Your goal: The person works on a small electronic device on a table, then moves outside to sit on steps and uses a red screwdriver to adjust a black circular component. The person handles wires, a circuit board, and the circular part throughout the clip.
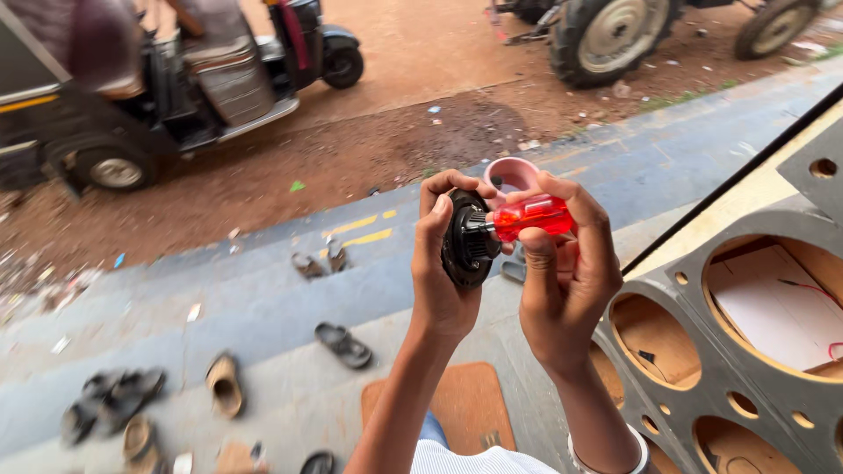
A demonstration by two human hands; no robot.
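My left hand (pixel 439 263) grips a round black speaker-like part (pixel 465 239), held up in front of me. My right hand (pixel 566 272) holds a screwdriver with a clear red handle (pixel 531 215), its shaft pointing left into the back of the black part. Both hands are raised close together above the steps. The screwdriver's tip is hidden inside the part. A pink round bowl-like thing (pixel 512 174) shows just behind my fingers.
A grey wooden panel with several round cut-outs (pixel 729 351) stands at the right. Several sandals (pixel 224 384) lie on the blue-grey steps below. A three-wheeled vehicle (pixel 167 79) and a tractor wheel (pixel 610 35) stand on the red dirt beyond. A brown mat (pixel 470 404) lies below my arms.
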